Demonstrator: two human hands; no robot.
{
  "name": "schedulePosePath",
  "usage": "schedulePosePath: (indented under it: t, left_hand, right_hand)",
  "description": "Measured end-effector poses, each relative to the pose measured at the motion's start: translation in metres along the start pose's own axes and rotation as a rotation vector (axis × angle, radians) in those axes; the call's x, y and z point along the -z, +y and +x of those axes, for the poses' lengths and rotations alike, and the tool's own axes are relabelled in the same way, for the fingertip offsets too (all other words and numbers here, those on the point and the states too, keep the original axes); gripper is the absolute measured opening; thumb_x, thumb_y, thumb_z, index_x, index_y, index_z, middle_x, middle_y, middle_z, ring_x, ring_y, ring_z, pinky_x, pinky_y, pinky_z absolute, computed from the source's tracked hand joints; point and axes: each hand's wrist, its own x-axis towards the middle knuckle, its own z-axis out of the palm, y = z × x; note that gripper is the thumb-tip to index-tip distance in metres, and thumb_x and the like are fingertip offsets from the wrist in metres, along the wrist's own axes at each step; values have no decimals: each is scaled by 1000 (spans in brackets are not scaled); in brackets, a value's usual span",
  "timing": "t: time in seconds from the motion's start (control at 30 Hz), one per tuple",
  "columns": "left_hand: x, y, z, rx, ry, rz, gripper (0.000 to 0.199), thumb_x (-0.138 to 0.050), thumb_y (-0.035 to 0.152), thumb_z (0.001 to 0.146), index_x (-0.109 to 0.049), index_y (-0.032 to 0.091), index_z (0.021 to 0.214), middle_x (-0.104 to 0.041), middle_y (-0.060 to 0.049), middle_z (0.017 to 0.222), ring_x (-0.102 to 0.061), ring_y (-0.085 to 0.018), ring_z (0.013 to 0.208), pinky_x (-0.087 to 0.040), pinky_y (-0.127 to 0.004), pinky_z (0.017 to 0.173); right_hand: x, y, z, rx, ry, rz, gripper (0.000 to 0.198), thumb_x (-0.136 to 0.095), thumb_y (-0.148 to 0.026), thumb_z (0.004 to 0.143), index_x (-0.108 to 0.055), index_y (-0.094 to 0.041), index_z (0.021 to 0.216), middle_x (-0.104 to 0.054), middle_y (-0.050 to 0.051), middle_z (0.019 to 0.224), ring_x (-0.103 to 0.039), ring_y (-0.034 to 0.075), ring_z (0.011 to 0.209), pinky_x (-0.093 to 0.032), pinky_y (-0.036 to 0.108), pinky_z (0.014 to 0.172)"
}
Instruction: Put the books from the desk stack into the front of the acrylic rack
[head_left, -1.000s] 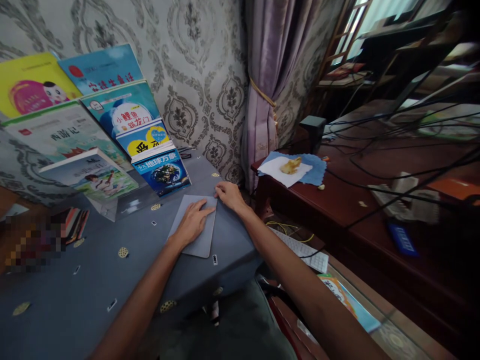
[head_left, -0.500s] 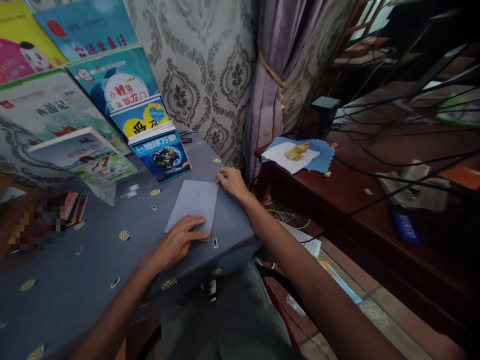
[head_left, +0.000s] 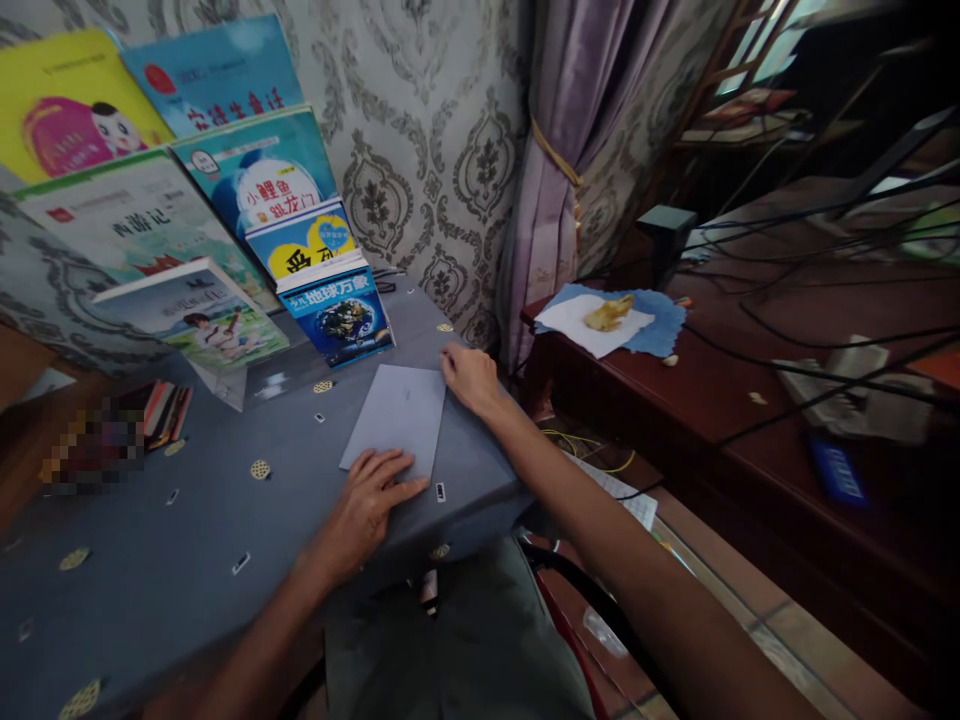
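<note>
A thin, pale grey rectangular booklet or folded sheet [head_left: 403,410] lies flat on the tablecloth, with a small faint mark near its upper part. My left hand [head_left: 371,503] rests over its lower edge, fingers stretched out and spread on the surface. At its top right corner is my right hand [head_left: 471,380], the fingers curled together. Whether those fingertips pinch the corner or anything else is hidden from view.
Several picture books stand on a display rack behind, among them a blue book with a globe [head_left: 346,315]. Brown-covered books or cards [head_left: 166,415] lie left on the grey tablecloth [head_left: 202,510]. A dark red desk [head_left: 720,400] with cables and a blue cloth [head_left: 664,318] stands right.
The view has shifted slightly, so everything sits a little further right and lower. Both hands keep nearly the same places on the pale booklet or sheet.
</note>
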Motion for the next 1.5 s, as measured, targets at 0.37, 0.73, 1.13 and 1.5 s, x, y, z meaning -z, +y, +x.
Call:
schedulePosePath:
  t: [0.37, 0.73, 1.13, 1.5]
  left_hand:
    - [12, 20, -5, 241, -221, 83, 89, -35, -13, 77, -48, 45, 143, -51, -1, 148, -37, -27, 144, -14, -72, 117]
    - [6, 17, -8, 217, -237, 122, 87, -38, -11, 79, -45, 46, 145, -43, 0, 157, -31, -29, 149, -18, -71, 117]
    - [10, -58, 45, 505, 175, -185, 39, -48, 30, 94, -61, 24, 131, -60, -12, 137, -55, -26, 128, -46, -45, 109]
    - [6, -89, 83, 785, 288, -1111, 45, -78, 45, 69, -67, 18, 103, -69, -4, 83, -65, -19, 76, -49, -28, 69]
  right_hand:
    - [-41, -61, -50, 941, -466, 278, 36, -42, -27, 104, -62, -16, 132, -67, 9, 133, -54, 19, 131, -35, 37, 115]
    - [-54, -29, 15, 709, -369, 38, 45, -46, -32, 102, -53, -14, 142, -46, 16, 154, -39, 26, 145, -30, 49, 120]
    - [-59, -24, 13, 634, -230, -63, 44, -45, -27, 100, -54, -13, 141, -51, 17, 149, -45, 27, 142, -36, 47, 117]
    - [-55, -21, 13, 560, -187, -11, 43, -46, -25, 99, -55, -13, 140, -56, 19, 145, -52, 30, 135, -40, 50, 114]
